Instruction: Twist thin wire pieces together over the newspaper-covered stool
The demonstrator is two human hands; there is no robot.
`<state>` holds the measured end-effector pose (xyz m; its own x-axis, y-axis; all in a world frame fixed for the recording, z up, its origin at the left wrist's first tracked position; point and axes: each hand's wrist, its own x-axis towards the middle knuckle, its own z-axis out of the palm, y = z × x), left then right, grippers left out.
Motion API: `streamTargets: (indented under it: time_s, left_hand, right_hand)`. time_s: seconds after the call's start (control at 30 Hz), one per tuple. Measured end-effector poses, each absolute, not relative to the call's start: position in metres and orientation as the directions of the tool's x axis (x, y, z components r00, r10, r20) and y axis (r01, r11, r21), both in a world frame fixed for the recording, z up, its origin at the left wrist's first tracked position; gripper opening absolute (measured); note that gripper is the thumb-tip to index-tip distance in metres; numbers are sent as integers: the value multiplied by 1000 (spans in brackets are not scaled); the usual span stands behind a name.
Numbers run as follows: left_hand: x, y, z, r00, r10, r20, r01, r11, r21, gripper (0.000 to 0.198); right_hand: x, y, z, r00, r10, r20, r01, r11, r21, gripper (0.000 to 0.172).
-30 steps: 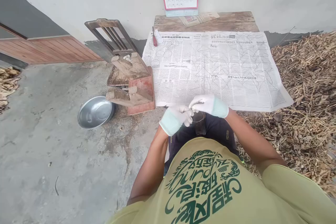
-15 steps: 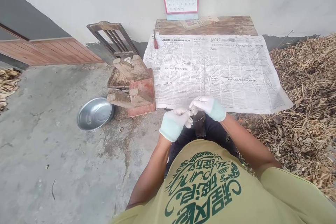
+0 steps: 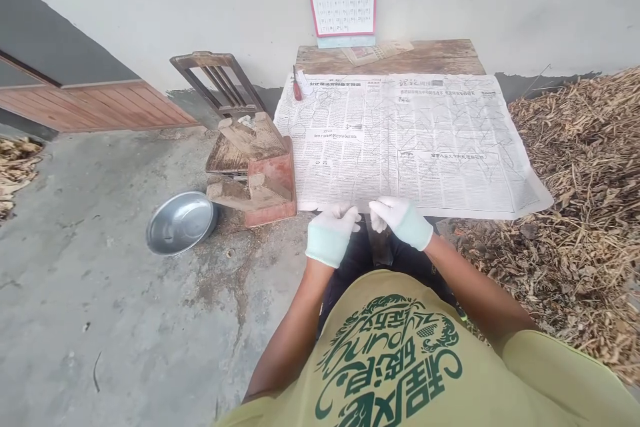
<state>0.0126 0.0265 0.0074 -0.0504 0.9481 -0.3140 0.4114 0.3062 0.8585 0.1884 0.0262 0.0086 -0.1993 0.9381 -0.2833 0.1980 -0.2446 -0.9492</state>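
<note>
Both hands wear white gloves with pale green cuffs and are held close together above my lap, at the near edge of the newspaper point(image 3: 345, 180). My left hand point(image 3: 333, 230) is closed in a pinch. Facing it, a small gap away, my right hand point(image 3: 395, 217) also pinches, thumb against fingers. A thin wire runs between the fingertips, too fine to follow clearly now. Many thin bent wires point(image 3: 450, 123) lie spread over the newspaper. A screwdriver with a red handle point(image 3: 297, 90) rests at the paper's far left corner.
Under the newspaper stands a wooden table point(image 3: 435, 53), with a desk calendar point(image 3: 345, 10) at its back. To the left are a wooden chair point(image 3: 227, 80), an upturned wooden stool point(image 3: 270, 187) and a metal basin point(image 3: 183, 223). Dry stalks point(image 3: 575, 227) are heaped on the right.
My hands have moved slightly apart; before, their fingertips met with a small wire loop showing beneath them. The view has tilted up a little.
</note>
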Motion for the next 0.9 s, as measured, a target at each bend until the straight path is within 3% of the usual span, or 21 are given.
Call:
streamTargets:
  time_s: [0.13,0.33,0.43,0.63,0.77,0.9]
  left_hand:
    - [14,25,5,-101,977,-185,630,207,749,43]
    - [16,23,8,93,983,-158,777,27,629,29]
    - [14,24,11,105,975,-196,780,41,625,32]
    - [14,25,8,52,982,-183,827,61,560,32]
    - [17,22,8,38,980,-196,813,83,576,30]
    - [19,19,14,-11,981,-195,788,128,602,29]
  right_hand:
    - [188,26,11,-210,934,-290,238,-239,-941,38]
    - [184,31,9,-263,898,-352,211,-303,-929,38]
    - [185,32,8,-315,887,-338,43,-342,-939,37]
    - [188,26,-12,-486,862,-145,-372,-354,-858,39]
    - [183,25,-38,-495,861,-118,-484,-386,-785,42]
    - [179,26,-50,-503,852,-143,-482,-414,-772,44]
